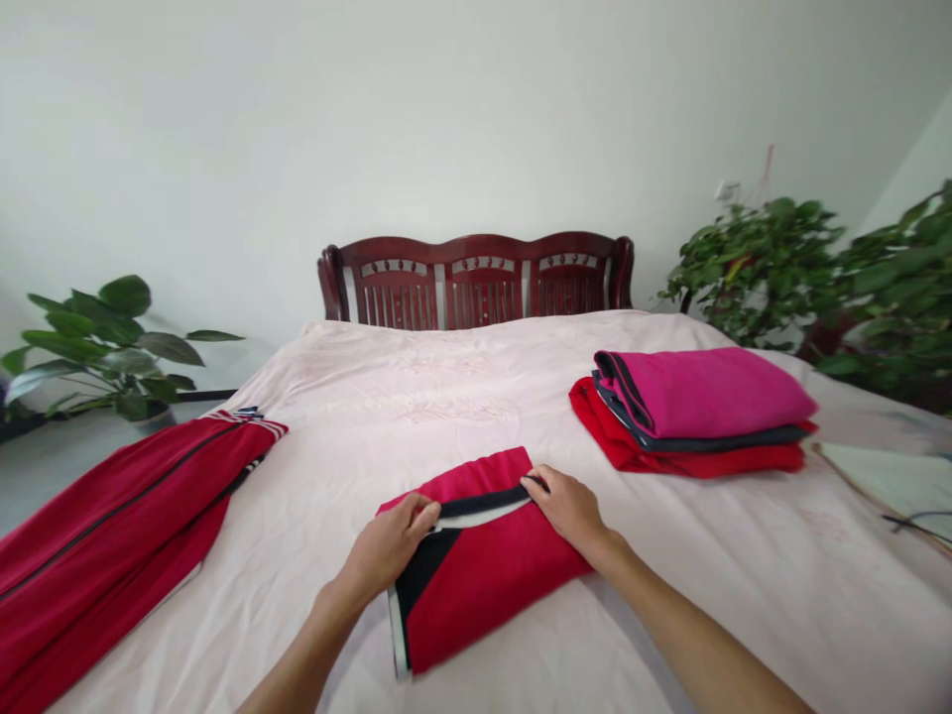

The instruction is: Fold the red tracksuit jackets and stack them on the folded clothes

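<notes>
A red garment [491, 585] with a navy panel and white trim lies folded on the bed in front of me. My left hand [394, 545] pinches the left end of its dark, white-edged band. At the band's right end, my right hand [566, 511] grips the same edge between thumb and fingers. Beyond the band, a brighter red part of the cloth shows. To the right sits a stack of folded clothes, with a magenta garment [714, 392] on top, a navy one [684, 438] under it and a red one [640, 451] at the bottom.
A red jacket [149, 496] with white stripes lies spread at the left edge of the pale pink bedsheet [438, 397]. A dark wooden headboard [480, 283] stands at the back. Leafy plants flank the bed, one pot plant [119, 347] at left and foliage [773, 258] at right.
</notes>
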`<state>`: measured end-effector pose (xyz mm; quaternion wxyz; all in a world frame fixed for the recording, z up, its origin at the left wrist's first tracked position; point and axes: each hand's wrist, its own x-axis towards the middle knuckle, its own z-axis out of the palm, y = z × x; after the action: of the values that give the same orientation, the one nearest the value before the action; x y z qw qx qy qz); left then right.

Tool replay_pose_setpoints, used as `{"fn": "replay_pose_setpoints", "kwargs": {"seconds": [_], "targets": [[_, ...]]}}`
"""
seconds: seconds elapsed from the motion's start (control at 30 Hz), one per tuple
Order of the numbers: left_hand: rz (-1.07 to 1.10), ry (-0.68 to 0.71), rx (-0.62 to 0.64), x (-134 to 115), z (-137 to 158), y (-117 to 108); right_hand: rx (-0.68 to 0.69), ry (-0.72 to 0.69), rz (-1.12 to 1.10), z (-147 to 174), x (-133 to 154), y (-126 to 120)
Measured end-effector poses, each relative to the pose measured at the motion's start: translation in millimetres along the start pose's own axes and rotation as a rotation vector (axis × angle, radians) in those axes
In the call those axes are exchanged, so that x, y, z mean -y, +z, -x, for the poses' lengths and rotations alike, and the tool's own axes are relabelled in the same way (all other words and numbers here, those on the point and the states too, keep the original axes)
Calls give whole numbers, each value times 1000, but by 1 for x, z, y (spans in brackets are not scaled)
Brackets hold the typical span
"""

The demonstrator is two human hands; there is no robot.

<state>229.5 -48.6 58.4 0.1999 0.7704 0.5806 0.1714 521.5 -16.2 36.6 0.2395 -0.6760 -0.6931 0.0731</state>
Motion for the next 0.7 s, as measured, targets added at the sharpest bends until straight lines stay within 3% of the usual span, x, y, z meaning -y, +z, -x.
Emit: {"fn": "replay_pose_setpoints", "kwargs": {"seconds": [0.2,0.37,0.47,0.7], "targets": [[-59,-85,-12,-15,7,6,-48,-79,54,2,1,0],[-192,99,-75,-18,-2,1,-108,-114,128,4,3,0],[-124,130,11,-16,-20,-3,-83,-94,144,5,5,-1],[-68,-82,192,-24,-63,2,-108,-119,183,6,6,1]]}}
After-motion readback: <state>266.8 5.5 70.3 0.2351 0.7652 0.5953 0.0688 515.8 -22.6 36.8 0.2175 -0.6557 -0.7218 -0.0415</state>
